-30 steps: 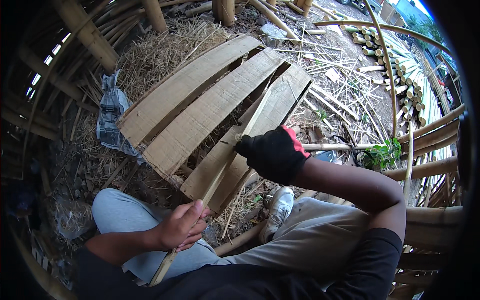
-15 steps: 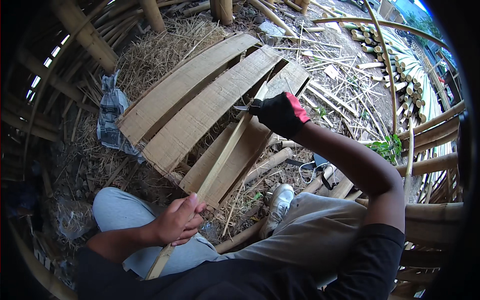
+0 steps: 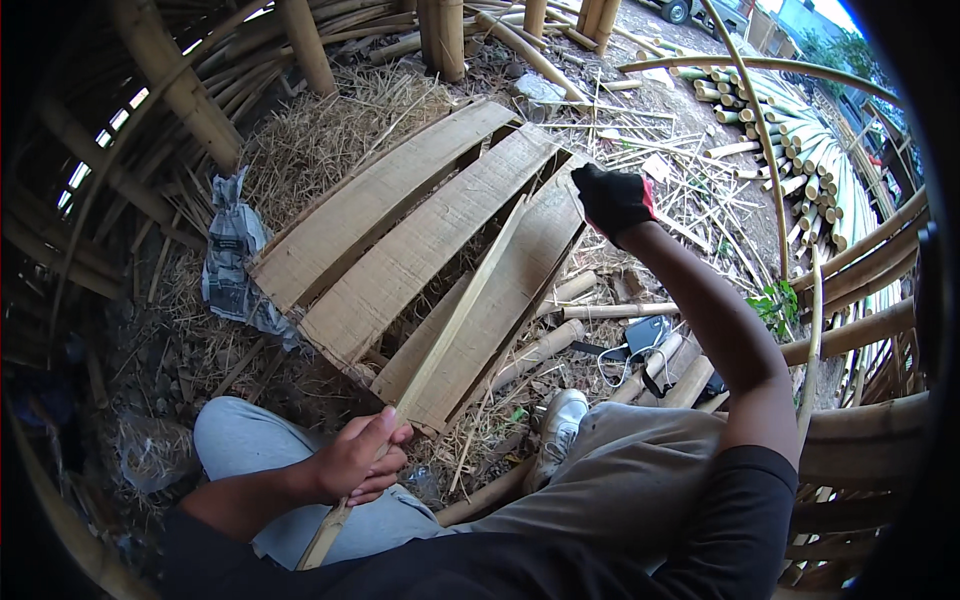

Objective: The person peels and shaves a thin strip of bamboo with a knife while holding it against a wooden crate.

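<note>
I sit on the ground. My bare left hand [image 3: 360,462] grips the lower end of a long thin bamboo strip [image 3: 465,300]. The strip runs up and away over three wide flattened bamboo slats [image 3: 430,245] that lie side by side on the ground. My right hand [image 3: 612,200], in a black glove with a red cuff, is raised at arm's length above the far end of the rightmost slat. It is to the right of the strip's tip and clear of it. The gloved fingers are curled into a fist, and I cannot make out anything in them.
A crumpled grey printed sheet [image 3: 235,265] lies left of the slats on straw [image 3: 330,130]. My white shoe [image 3: 560,425] rests beside short bamboo rounds. A dark device with a white cable [image 3: 645,335] sits to the right. Cut bamboo poles [image 3: 800,110] are stacked far right, and upright posts [image 3: 440,35] stand behind.
My gloved right hand has travelled up along the strip from its middle and off past its far end. The left hand keeps its grip low on the strip.
</note>
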Demonstrator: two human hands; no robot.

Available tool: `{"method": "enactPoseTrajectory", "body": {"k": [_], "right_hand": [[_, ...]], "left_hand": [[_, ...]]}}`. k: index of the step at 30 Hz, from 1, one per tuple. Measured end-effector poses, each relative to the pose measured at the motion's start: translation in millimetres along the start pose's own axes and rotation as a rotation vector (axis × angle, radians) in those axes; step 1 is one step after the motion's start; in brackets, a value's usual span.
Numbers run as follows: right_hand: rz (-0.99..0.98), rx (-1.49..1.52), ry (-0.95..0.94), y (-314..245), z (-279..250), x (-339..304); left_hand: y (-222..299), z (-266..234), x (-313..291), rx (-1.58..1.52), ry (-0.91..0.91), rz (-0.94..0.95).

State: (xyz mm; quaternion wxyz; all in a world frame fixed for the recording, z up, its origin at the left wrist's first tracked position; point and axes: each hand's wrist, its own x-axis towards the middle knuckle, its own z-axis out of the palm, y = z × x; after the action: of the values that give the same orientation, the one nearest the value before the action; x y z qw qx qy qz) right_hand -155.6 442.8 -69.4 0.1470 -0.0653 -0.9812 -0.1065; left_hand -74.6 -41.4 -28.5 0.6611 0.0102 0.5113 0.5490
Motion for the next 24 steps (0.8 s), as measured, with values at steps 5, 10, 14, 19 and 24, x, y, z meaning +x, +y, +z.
{"method": "enactPoseTrajectory", "body": {"k": [5, 10, 14, 19, 24], "right_hand": [[-0.364, 0.379, -0.023, -99, -61, -43], [-0.449, 0.472, -0.180, -154, -80, -85], [-0.487, 0.479, -0.103, -152, -60, -82], [-0.501, 0.438, -0.027, -153, -53, -80], [-0.485, 0.480, 0.055, -149, -35, -73]], "left_hand": [[1, -5, 7, -0.072, -0.045, 0.003], [2, -6, 13, -0.127, -0.055, 0.007], [-2, -10, 17, -0.172, -0.070, 0.006], [-2, -9, 16, -0.199, -0.075, -0.006], [1, -8, 16, -0.232, -0.093, -0.014]]}}
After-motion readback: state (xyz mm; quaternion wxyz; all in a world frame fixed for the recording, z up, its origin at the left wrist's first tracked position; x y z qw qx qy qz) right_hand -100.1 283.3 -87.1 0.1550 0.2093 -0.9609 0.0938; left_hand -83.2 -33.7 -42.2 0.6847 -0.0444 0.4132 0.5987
